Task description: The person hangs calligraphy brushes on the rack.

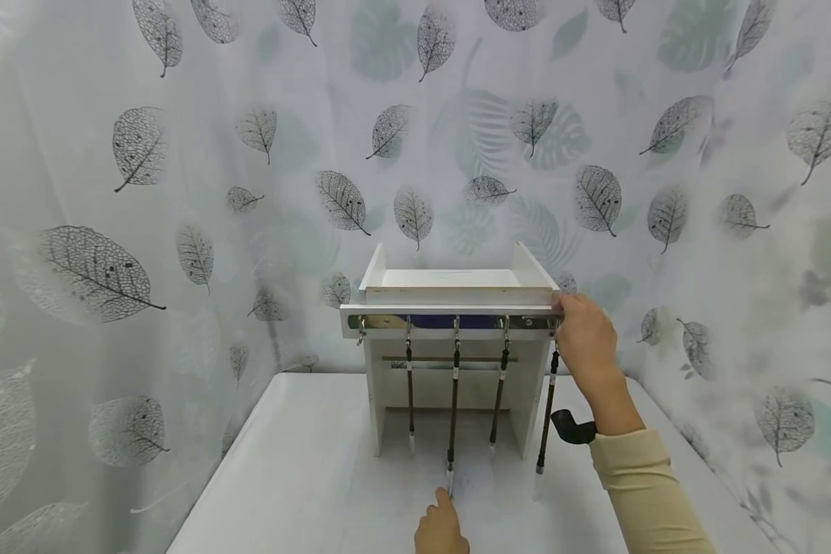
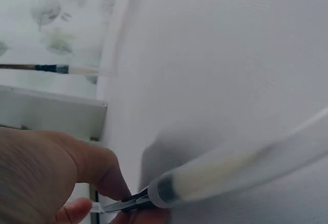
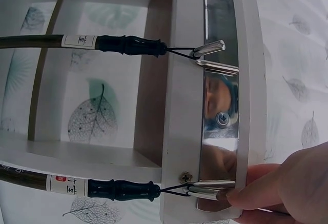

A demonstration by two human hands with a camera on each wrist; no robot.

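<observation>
My left hand [image 1: 441, 529] pinches a calligraphy brush [image 1: 454, 408] near its lower end; the brush hangs by its loop from a middle hook of a white rack. In the left wrist view, pale bristles inside a clear sleeve [image 2: 220, 175] stick out beyond the fingers. My right hand [image 1: 587, 338] grips the right end of the rack's hook board [image 3: 251, 106], the thumb at the last hook [image 3: 210, 190]. From that hook a calligraphy brush [image 3: 123, 189] hangs by a black cord loop. Fingers behind the board are partly hidden.
More brushes [image 1: 410, 392] hang on neighbouring hooks, and the leftmost hook [image 1: 361, 329] bears no brush. An open tray [image 1: 450, 278] tops the rack, which stands on a white table [image 1: 305, 462]. A leaf-patterned curtain [image 1: 415, 154] encloses the back and sides.
</observation>
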